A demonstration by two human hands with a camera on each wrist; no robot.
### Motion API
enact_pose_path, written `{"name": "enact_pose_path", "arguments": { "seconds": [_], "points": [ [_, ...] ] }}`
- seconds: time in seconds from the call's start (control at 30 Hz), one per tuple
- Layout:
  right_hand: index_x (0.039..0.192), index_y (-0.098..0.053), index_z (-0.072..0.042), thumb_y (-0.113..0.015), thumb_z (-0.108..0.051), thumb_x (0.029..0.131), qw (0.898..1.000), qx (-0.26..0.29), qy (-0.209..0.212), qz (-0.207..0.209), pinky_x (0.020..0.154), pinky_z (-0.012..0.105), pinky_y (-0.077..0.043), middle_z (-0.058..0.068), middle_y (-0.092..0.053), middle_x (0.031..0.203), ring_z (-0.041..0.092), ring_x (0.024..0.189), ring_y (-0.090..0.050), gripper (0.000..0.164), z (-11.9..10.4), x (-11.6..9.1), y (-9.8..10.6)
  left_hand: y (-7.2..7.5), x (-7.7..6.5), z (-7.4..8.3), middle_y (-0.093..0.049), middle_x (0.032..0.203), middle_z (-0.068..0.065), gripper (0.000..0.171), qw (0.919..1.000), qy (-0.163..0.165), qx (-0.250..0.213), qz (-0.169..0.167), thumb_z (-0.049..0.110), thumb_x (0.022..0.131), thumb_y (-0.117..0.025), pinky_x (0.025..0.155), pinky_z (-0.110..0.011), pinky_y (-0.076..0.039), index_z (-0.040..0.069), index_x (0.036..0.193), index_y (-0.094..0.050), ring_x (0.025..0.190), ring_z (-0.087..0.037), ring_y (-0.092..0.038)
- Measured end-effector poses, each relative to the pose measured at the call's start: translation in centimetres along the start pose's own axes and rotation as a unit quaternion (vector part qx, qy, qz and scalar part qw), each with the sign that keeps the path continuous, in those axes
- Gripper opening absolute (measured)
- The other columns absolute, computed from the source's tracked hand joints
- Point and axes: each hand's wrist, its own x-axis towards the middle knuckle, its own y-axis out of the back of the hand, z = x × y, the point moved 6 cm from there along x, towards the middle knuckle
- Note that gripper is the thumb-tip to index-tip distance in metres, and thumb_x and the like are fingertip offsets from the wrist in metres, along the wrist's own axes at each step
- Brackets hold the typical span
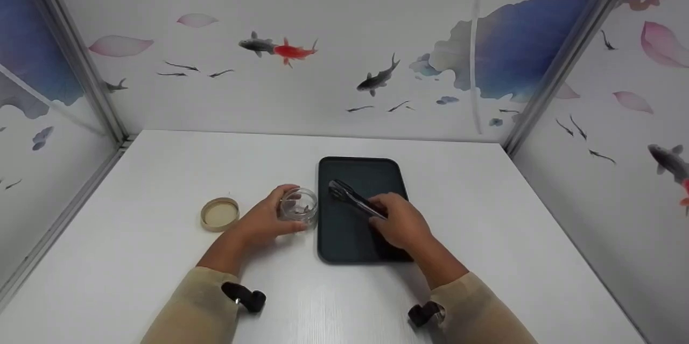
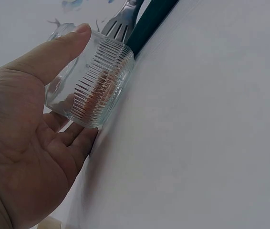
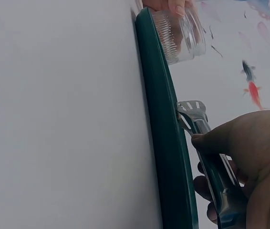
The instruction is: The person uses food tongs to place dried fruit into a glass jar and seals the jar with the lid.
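Note:
My left hand (image 1: 269, 217) grips a clear glass jar (image 1: 299, 206) from its left side, thumb on the near side and fingers round the far side. The jar has ribbed lower walls (image 2: 101, 81) and no lid on it; it stands right beside the tray's left edge. In my right hand (image 1: 398, 220) is a pair of metal tongs (image 3: 211, 167), pinched between thumb and fingers. Their slotted tips (image 3: 192, 107) point up and left, low over the dark green tray (image 1: 350, 241). I cannot tell whether the tips hold anything.
A round, tan-rimmed lid (image 1: 219, 215) lies on the white table (image 1: 290, 301) to the left of my left hand. White walls with painted fish and petals (image 1: 323, 96) close in the table at the back and both sides.

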Motion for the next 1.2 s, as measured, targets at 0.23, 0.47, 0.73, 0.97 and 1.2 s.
{"name": "enact_pose_path", "arguments": {
  "seconds": [0.23,0.47,0.73,0.97,1.2],
  "points": [
    [0.141,-0.069,-0.024,-0.077,-0.025,0.101,1.000,0.000,0.019,0.011,0.101,0.046,-0.057,-0.001,-0.069,0.129,0.018,0.111,-0.066,0.041,-0.6,-0.5,1.2,0.2,0.0,-0.2,-0.055,0.160,-0.001,0.095,0.9995,0.002,0.029,0.009,0.046,0.085,-0.091,0.120,-0.052,-0.040,0.030,0.162,-0.037,0.143,-0.027,-0.056],
    [0.143,-0.068,-0.026,-0.076,-0.027,0.102,1.000,0.005,0.025,0.018,0.098,0.045,-0.056,-0.001,-0.069,0.129,0.020,0.110,-0.065,0.042,-1.2,-0.8,2.9,0.2,0.0,-0.4,-0.056,0.159,-0.003,0.095,0.9997,0.004,0.023,0.011,0.046,0.084,-0.092,0.121,-0.054,-0.039,0.030,0.161,-0.038,0.143,-0.028,-0.056],
    [0.143,-0.068,-0.027,-0.077,-0.027,0.101,0.999,0.002,0.038,0.022,0.103,0.047,-0.055,-0.001,-0.068,0.131,0.020,0.116,-0.065,0.043,-2.3,-1.3,4.1,0.2,0.1,-0.3,-0.055,0.160,-0.002,0.095,0.9997,0.005,0.019,0.012,0.044,0.084,-0.092,0.121,-0.053,-0.039,0.029,0.162,-0.038,0.144,-0.028,-0.055],
    [0.141,-0.069,-0.031,-0.078,-0.027,0.100,0.999,-0.001,0.039,0.022,0.098,0.044,-0.056,-0.006,-0.069,0.126,0.017,0.109,-0.064,0.042,-3.4,-1.9,4.0,0.1,0.1,-0.3,-0.055,0.161,0.000,0.096,0.9998,0.004,0.020,0.008,0.044,0.084,-0.092,0.124,-0.054,-0.036,0.029,0.162,-0.038,0.148,-0.027,-0.052],
    [0.140,-0.070,-0.032,-0.081,-0.027,0.098,0.998,-0.005,0.065,0.026,0.090,0.039,-0.055,-0.009,-0.068,0.121,0.011,0.099,-0.063,0.044,-4.5,-2.5,3.2,0.2,0.3,-0.3,-0.055,0.161,-0.003,0.095,0.9992,-0.004,0.040,0.008,0.045,0.086,-0.090,0.122,-0.054,-0.039,0.026,0.163,-0.037,0.147,-0.029,-0.054]
  ]
}}
